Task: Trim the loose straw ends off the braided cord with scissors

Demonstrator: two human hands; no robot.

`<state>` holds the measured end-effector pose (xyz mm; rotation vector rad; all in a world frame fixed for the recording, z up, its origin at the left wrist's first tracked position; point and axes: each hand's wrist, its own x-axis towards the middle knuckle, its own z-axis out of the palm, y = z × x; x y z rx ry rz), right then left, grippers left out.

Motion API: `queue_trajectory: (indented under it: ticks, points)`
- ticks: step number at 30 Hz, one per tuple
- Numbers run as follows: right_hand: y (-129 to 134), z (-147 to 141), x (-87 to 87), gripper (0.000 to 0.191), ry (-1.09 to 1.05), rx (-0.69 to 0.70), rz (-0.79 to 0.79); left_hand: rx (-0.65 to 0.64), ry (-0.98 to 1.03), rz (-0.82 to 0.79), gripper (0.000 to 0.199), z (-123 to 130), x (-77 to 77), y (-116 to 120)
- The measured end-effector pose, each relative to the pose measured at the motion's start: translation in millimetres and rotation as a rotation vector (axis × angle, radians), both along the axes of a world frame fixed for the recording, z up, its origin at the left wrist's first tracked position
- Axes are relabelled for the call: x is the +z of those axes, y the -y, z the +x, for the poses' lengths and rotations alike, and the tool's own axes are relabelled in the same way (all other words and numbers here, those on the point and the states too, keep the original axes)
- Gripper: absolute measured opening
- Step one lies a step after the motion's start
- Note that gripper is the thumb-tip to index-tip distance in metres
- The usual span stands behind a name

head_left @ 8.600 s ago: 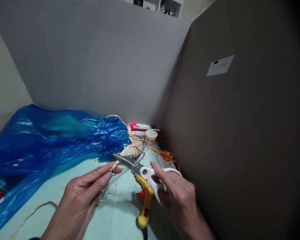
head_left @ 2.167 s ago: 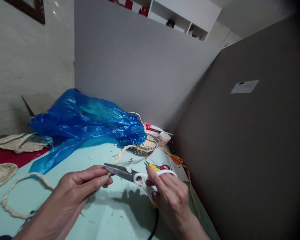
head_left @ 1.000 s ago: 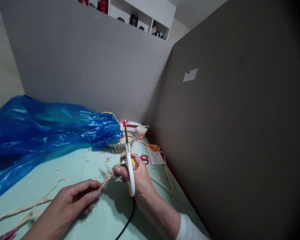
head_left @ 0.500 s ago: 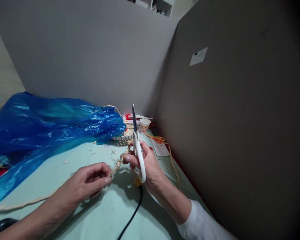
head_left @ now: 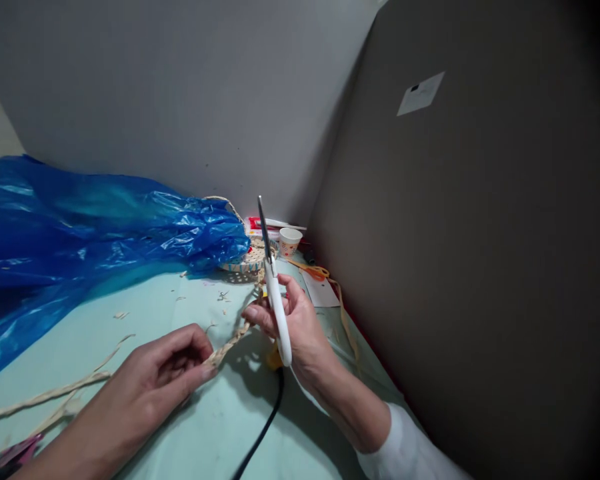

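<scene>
A pale, straw-like braided cord (head_left: pixel 234 342) runs between my two hands above the table. My left hand (head_left: pixel 167 370) pinches its lower end between thumb and fingers. My right hand (head_left: pixel 300 327) grips the cord farther up with thumb and fingertips. White-handled scissors (head_left: pixel 279 313) also hang on that hand, blades pointing up and away; their blades look closed. Beyond my right hand the cord's far part passes behind the scissors. Loose pale strands (head_left: pixel 45 398) trail across the table left of my left forearm.
A crumpled blue plastic bag (head_left: pixel 105 227) covers the back left. Near the corner stand a woven basket (head_left: pixel 243 267) and a paper cup (head_left: pixel 291 241). Orange-handled scissors (head_left: pixel 316 272) lie by the right partition (head_left: pixel 455 253). A black cable (head_left: pixel 265 427) crosses the table in front.
My left hand has moved slightly left and down along with the cord, widening the stretch between the hands. The view has tilted down a little; more loose strands show at left.
</scene>
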<state>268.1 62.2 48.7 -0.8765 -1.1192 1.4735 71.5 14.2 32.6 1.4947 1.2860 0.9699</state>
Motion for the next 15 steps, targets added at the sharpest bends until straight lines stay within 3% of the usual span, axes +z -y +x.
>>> queue_trajectory:
  ticks: [5, 8, 15]
  points:
    - [3.2, 3.5, 8.0, 0.059, -0.052, 0.122, 0.092, -0.014, 0.075, -0.154, 0.037, 3.4, 8.4, 7.5]
    - [2.5, 5.0, 7.9, 0.053, -0.067, 0.175, 0.162, 0.049, 0.161, -0.198, 0.033, 8.0, 11.1, 10.9]
    - [-4.4, 8.2, 3.4, 0.054, 0.127, 0.04, 0.126, 0.124, 0.168, -0.142, 0.03, -4.3, 7.3, 8.7]
